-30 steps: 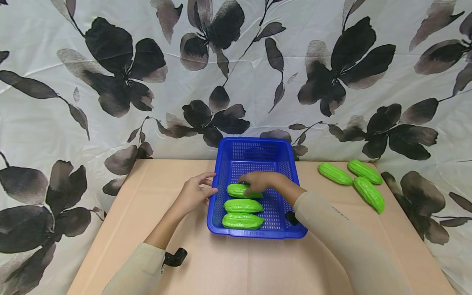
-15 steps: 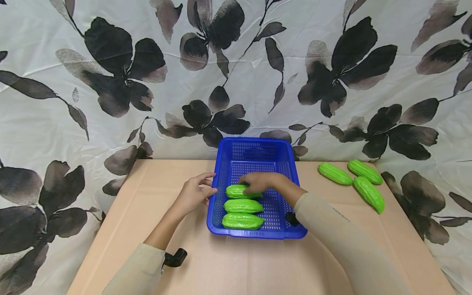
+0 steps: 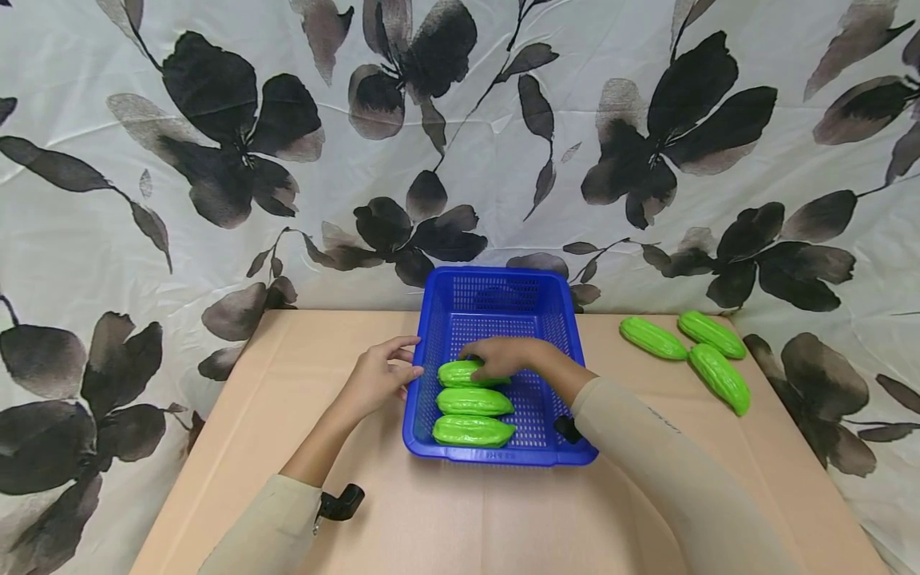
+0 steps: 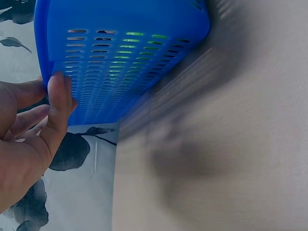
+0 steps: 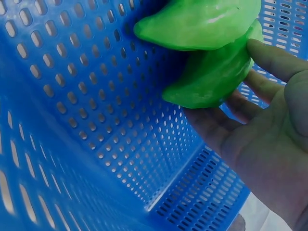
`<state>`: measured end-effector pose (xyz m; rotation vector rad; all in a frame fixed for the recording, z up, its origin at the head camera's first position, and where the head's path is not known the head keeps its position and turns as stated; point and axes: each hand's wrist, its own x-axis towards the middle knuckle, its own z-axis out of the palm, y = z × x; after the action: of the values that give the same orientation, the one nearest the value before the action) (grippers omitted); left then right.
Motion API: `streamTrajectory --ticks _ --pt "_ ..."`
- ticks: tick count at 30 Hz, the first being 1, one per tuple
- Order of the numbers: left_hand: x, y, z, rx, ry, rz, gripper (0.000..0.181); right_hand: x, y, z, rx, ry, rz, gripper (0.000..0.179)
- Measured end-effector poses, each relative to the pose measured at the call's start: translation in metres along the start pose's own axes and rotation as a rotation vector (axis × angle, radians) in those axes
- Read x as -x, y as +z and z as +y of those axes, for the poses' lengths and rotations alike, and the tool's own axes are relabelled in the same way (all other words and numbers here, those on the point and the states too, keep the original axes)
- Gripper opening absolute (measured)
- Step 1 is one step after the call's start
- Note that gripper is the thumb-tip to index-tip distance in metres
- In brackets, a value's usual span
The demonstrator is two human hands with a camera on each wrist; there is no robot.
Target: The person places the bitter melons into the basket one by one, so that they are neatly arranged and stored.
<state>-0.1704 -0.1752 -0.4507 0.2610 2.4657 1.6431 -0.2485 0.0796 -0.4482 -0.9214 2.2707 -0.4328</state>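
A blue perforated plastic basket (image 3: 532, 435) stands on the table, with three bright green, ridged bitter melons lying crosswise in a row inside. My right hand (image 3: 499, 357) reaches in and grips the farthest bitter melon (image 3: 456, 373), thumb on the near side and fingers on the far side. In the right wrist view that bitter melon (image 5: 207, 82) lies against its neighbour (image 5: 202, 24). The nearest bitter melon (image 3: 473, 431) lies by the basket's front wall. At the basket's left side, my left hand (image 3: 377, 375) pinches the rim between thumb and fingers, also seen in the left wrist view.
Three more bitter melons (image 3: 719, 377) lie close together at the table's back right. Behind the basket a white cloth (image 3: 517, 176) with dark flowers hangs at the far edge of the beige table (image 3: 460, 519).
My right hand and the farthest bitter melon have shifted slightly left inside the basket. The left hand stays at the rim.
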Motion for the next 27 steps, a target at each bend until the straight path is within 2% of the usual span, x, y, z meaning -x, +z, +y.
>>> streamTrajectory --ticks 15,22,27 --pt "-0.001 0.001 0.001 -0.007 0.002 0.000 0.054 0.002 -0.003 0.003 -0.041 -0.006 0.012 0.052" --pt "0.000 0.000 0.001 -0.025 -0.005 0.007 0.055 0.019 -0.021 -0.002 -0.057 0.008 0.070 0.054" --pt "0.001 0.001 0.000 -0.033 0.003 0.004 0.054 0.042 -0.036 -0.007 -0.054 -0.005 0.141 0.053"
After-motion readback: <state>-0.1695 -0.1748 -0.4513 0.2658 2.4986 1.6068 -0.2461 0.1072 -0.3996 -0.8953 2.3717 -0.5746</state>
